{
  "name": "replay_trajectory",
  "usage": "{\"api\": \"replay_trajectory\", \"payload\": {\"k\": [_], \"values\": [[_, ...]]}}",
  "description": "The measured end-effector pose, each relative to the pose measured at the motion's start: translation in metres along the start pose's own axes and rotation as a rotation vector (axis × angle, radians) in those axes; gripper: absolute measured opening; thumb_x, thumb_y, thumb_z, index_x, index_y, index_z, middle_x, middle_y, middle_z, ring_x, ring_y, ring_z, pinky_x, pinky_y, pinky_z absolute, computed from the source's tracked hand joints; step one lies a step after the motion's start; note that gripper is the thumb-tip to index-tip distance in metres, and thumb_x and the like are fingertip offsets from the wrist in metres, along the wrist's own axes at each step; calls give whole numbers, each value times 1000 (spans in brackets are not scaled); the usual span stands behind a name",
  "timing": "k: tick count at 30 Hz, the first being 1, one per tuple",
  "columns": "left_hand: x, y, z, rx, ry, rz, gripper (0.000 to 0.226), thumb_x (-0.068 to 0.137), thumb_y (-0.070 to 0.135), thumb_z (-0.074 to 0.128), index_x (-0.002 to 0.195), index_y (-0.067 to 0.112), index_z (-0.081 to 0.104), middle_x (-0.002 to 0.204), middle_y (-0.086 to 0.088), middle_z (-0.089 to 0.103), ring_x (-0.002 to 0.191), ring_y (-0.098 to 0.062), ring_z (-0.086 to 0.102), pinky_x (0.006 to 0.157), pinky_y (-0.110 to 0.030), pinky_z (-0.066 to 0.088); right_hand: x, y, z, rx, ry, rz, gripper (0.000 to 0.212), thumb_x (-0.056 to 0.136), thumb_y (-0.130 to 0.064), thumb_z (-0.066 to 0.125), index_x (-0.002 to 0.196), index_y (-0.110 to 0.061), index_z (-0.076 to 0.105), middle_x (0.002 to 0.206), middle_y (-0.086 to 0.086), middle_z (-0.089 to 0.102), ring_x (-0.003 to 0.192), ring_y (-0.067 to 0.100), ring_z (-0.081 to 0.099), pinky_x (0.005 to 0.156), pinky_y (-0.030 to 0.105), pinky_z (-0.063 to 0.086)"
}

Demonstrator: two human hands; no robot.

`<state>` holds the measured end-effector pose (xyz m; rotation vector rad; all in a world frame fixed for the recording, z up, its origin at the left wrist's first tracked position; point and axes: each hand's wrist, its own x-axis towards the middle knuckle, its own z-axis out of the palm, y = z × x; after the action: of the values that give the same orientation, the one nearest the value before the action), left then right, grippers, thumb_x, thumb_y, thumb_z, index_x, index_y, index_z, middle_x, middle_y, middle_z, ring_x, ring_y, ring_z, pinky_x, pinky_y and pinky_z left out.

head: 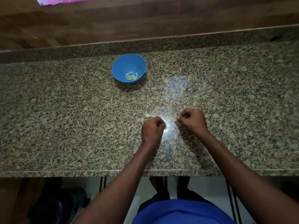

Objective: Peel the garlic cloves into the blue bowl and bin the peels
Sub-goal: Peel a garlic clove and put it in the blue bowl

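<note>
Head view: peeled garlic cloves (131, 76) lie in the blue bowl (129, 68), set far and left of my work. My left hand (152, 129) curls around something pale, probably peel; my right hand (192, 121) pinches a small scrap, so I judge I'm gathering peels. One pale piece (148, 116) lies just beyond my left hand. The tabletop (234, 110) runs wide both ways; its near edge is behind my wrists.
</note>
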<state>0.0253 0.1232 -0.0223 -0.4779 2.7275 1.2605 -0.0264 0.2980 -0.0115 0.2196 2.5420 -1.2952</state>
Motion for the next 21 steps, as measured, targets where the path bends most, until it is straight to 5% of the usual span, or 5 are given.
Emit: {"api": "replay_trajectory", "payload": {"k": [7, 11, 15, 19, 21], "values": [[-1, -6, 5, 58, 53, 10, 12, 90, 5, 74, 92, 16, 74, 91, 5, 67, 78, -5, 61, 65, -13, 46, 33, -25, 14, -229, -1, -65, 2, 91, -14, 73, 90, -15, 74, 74, -9, 65, 62, -1, 58, 46, 11, 32], [-3, -3, 9, 189, 56, 110, 20, 97, -1, 65, 108, 9, 78, 101, -5, 70, 83, -9, 61, 62, -6, 43, 49, -33, 19, -300, -1, -125, 6, 90, -13, 74, 91, -17, 78, 84, -2, 74, 69, 11, 66, 51, 13, 33], [-8, 1, 18, 200, 25, 169, 12, 94, 4, 70, 104, 6, 76, 100, -5, 66, 83, -16, 62, 69, -29, 61, 39, -22, 12, -332, -12, -136, 13, 94, -12, 69, 99, -16, 80, 92, 0, 78, 70, 13, 65, 55, 12, 34], [-11, 10, 22, 200, 25, 201, 10, 92, 3, 73, 101, 4, 74, 98, -4, 64, 78, -6, 53, 60, -6, 43, 1, 6, -1, -335, -31, -117, 10, 91, -21, 76, 99, -18, 79, 93, 0, 77, 71, 11, 64, 57, 14, 37], [-13, 11, 22, 234, 42, 231, 8, 92, -1, 69, 91, 5, 73, 87, -2, 61, 69, -6, 48, 55, -12, 43, -18, 15, -1, -316, -52, -98, 25, 84, -29, 84, 106, -17, 77, 96, 0, 75, 76, 12, 63, 63, 18, 40]]}}
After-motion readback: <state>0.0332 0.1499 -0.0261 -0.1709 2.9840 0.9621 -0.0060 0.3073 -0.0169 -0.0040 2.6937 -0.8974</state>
